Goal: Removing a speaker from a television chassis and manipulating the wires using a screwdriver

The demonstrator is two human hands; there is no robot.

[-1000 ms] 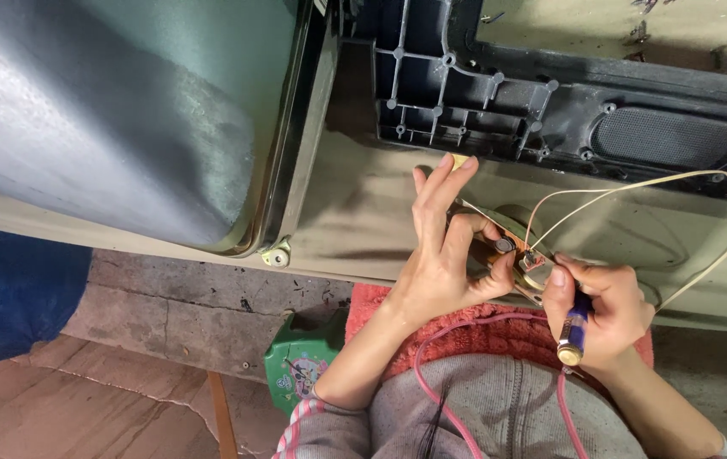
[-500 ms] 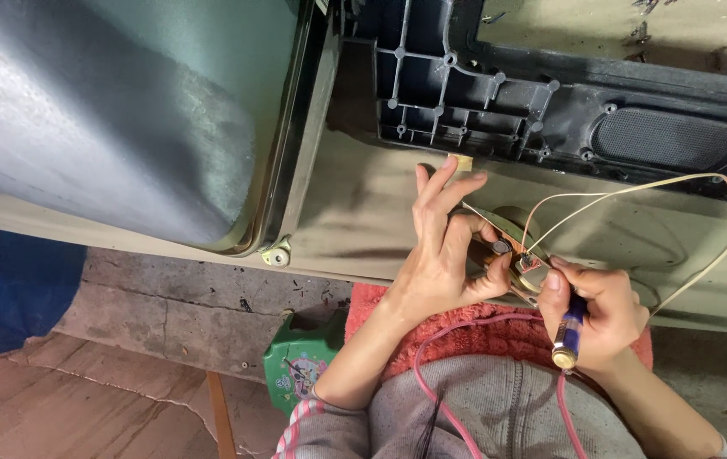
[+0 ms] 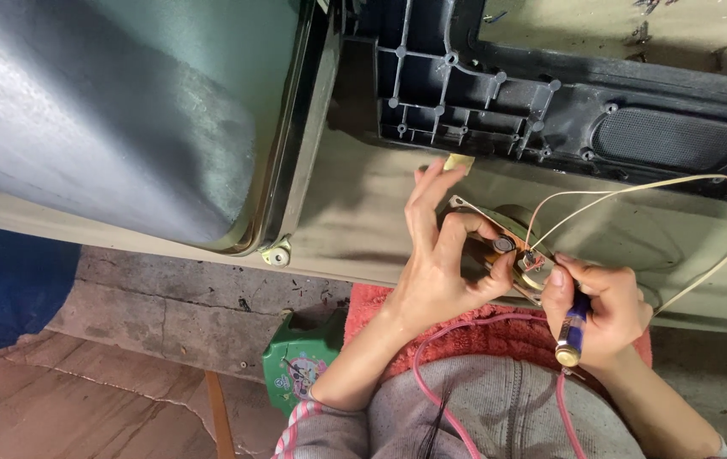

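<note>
My left hand (image 3: pixel 442 259) pinches a small round speaker with a metal frame (image 3: pixel 499 242), thumb and forefinger closed on its edge, other fingers spread upward. My right hand (image 3: pixel 597 310) grips a blue-handled soldering iron (image 3: pixel 573 330), its tip pressed at the speaker's terminals (image 3: pixel 532 260). Thin cream wires (image 3: pixel 704 246) loop from those terminals out to the right. A pink cord (image 3: pixel 431 374) runs from the iron's handle over my lap.
A large grey picture tube (image 3: pixel 100 119) lies at the upper left on a beige surface (image 3: pixel 363 212). A black plastic cabinet front with a speaker grille (image 3: pixel 661 136) lies along the top right. A small green stool (image 3: pixel 295 365) stands on the stone floor below.
Both hands stay on the speaker; the right hand has shifted slightly, bringing the iron's tip closer to the terminals. The wire loop has barely moved.
</note>
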